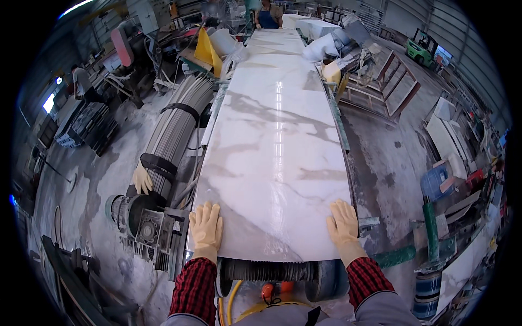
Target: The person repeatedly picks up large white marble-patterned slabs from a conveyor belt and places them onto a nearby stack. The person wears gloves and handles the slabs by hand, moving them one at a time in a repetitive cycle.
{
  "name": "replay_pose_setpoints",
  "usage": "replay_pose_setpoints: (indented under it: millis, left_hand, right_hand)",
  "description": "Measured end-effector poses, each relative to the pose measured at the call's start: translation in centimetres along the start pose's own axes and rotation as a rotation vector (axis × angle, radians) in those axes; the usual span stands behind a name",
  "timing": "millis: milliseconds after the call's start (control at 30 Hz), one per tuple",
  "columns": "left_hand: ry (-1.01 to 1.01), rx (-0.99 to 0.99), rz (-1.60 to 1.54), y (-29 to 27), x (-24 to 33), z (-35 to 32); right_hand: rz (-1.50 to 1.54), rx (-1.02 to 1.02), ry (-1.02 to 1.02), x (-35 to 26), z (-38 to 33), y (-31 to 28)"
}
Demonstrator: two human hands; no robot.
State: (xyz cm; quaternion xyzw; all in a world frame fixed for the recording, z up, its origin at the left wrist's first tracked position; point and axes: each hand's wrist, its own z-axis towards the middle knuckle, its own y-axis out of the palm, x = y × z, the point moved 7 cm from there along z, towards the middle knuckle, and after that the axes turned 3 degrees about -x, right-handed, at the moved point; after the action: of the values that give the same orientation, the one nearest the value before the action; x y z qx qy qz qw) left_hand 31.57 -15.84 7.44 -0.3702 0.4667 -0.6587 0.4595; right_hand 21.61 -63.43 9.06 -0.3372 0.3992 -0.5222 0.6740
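Note:
A long polished white marble slab (274,146) with grey veins lies on a conveyor and runs away from me. My left hand (206,224), in a pale rubber glove, rests flat on the slab's near left corner. On the near right corner my right hand (343,223), gloved the same way, lies flat with fingers spread. Neither hand grips anything. Below the slab's near edge sits a dark ribbed roller (266,270). Both my sleeves are red and black plaid.
A grey motor and gearbox (145,225) stand left of the conveyor, beside a strapped bundle of grey rods (176,127) with a spare glove (142,179) on it. A person (267,16) stands at the slab's far end. A blue container (436,182) and green posts (430,231) are right.

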Motion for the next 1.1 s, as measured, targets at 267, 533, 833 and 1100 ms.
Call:
replay_pose_setpoints:
  millis: [267,533,833,1100]
  left_hand:
    - [-0.003,0.007,-0.009,0.2,-0.1,-0.4]
    - [0.008,0.058,-0.006,0.2,-0.3,-0.7]
    - [0.000,0.085,-0.030,0.0,-0.3,-1.0]
    - [0.018,0.104,-0.033,-0.7,-0.1,-1.2]
  right_hand:
    - [-0.006,-0.003,-0.004,0.0,-0.3,0.1]
    - [0.047,-0.052,0.014,-0.4,-0.3,-0.4]
    - [0.056,-0.036,0.002,-0.7,-0.6,-0.8]
    - [0.073,-0.021,0.018,-0.8,-0.9,-1.1]
